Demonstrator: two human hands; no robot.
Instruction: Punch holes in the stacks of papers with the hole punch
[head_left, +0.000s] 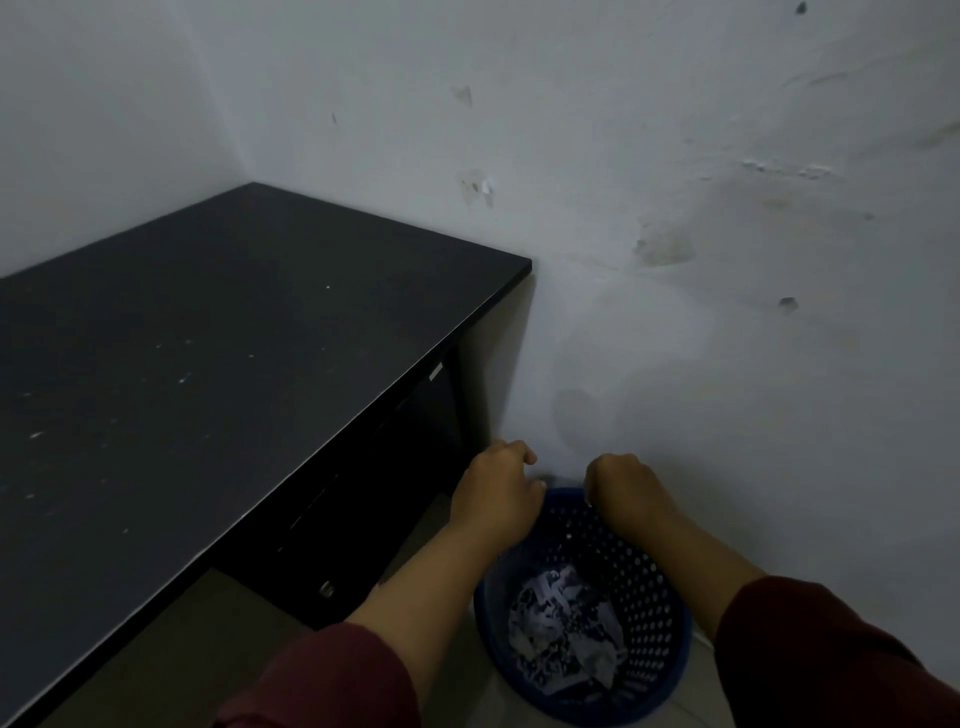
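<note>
**Over the bin, with no punch or paper in sight**

We reach both arms down over the blue perforated bin (649, 587) standing on the floor against the wall, beside the dark desk (208, 338). Our left hand (498, 486) and right hand (621, 486) hang near its far rim with fingers curled. Whether either grip has hold of anything we cannot tell, since the fingers face away. Crumpled paper scraps (561, 629) lie in the bin. Neither the hole punch nor the stacks of papers appear anywhere in view. We judge this a tidying step, perhaps shedding punch waste. Next we must find the punch and the stacks.
</note>
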